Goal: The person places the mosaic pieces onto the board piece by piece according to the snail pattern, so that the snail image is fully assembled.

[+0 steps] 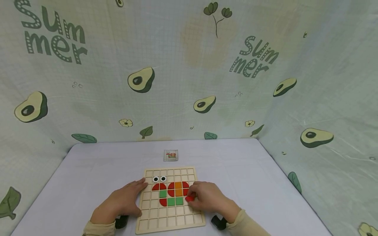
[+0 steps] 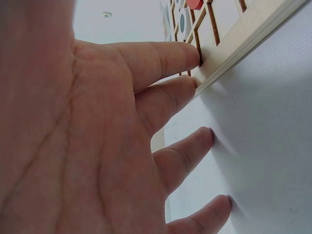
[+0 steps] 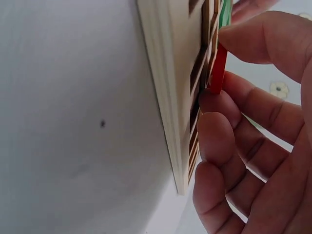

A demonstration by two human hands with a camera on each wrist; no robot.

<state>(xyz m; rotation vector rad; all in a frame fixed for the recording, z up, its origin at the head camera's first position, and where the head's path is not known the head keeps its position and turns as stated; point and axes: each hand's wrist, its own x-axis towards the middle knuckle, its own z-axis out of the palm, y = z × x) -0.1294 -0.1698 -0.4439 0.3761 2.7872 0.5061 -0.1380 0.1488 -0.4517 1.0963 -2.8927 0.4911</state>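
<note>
A wooden grid board (image 1: 170,221) lies on the table, bearing a picture made of flat pieces. Between thumb and fingers, my right hand (image 1: 208,197) pinches a red piece (image 3: 219,70) at the board's right side, beside a green square (image 1: 179,201). Its exact shape is partly hidden by the fingers. My left hand (image 1: 125,199) rests at the board's left edge with fingers spread; two fingertips touch the frame in the left wrist view. Two round eye pieces (image 1: 159,179) sit above red quarter pieces (image 1: 159,186), and orange squares (image 1: 178,189) stand between more red pieces.
Behind the board lies a small picture card (image 1: 170,155) showing a similar coloured figure. White cloth (image 1: 100,164) covers the table. A printed curtain (image 1: 174,42) with avocados rises behind and at the sides. Black wrist devices (image 1: 219,223) show beneath both wrists.
</note>
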